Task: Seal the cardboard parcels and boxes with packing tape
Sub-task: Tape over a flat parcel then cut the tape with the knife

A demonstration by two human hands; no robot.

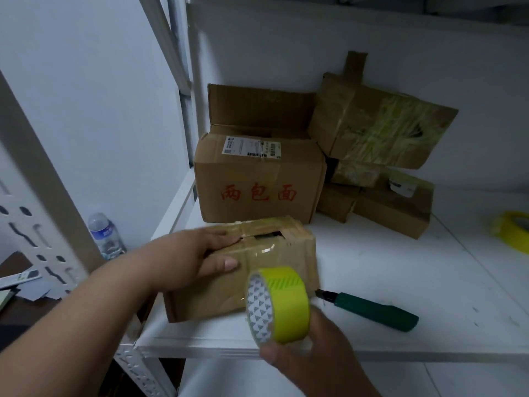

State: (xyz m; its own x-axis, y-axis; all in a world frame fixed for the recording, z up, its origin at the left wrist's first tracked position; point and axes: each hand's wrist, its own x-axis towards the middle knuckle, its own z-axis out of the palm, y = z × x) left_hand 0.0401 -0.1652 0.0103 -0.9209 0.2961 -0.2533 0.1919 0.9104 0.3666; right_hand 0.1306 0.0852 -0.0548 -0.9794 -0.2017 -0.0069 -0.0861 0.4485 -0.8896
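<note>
A small cardboard box (274,282) lies at the front left of the white shelf (400,282), with clear tape on it and a gap in its top seam. My left hand (194,253) rests on the box's left end, fingers straight on top and thumb on the front face. My right hand (315,348) holds a yellow-green tape roll (280,305) just in front of the box, above the shelf's front edge. A strip of tape seems to run from the roll up to the box.
A green utility knife (372,310) lies right of the box. Behind stands a bigger box (257,181) with red characters and a raised flap, beside several taped parcels (380,133). Another yellow tape roll (512,233) lies far right. A water bottle (104,234) stands left, below the shelf.
</note>
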